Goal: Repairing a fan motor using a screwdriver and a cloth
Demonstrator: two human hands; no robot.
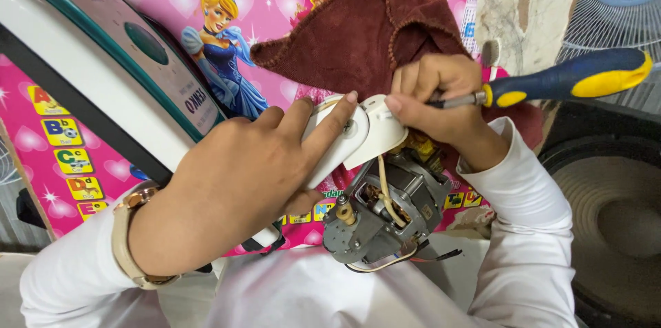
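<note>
At the far left a slanted white appliance body with a green-edged panel crosses a pink children's poster printed with letter tiles and a cartoon princess. Next comes the left hand, a rose-gold wristwatch at its white cuff. Its fingers are wrapped around a white plastic housing piece, index finger stretched along the top and fingertip pressing near a small screw on the curved cover.

That cover sits on top of a small electric motor, held in mid-air at the centre of the view, above the person's white-clothed lap. The motor is grey metal, boxy, with copper windings showing inside, a brass-coloured shaft end at its lower left, and cream and black wires looping out beneath it.

Behind it hangs a maroon cloth. To the right, the right hand is closed around the metal shank of a screwdriver with a blue and yellow handle, thumb resting on the white cover. At the far right lie a fan grille and a dark speaker cone.
</note>
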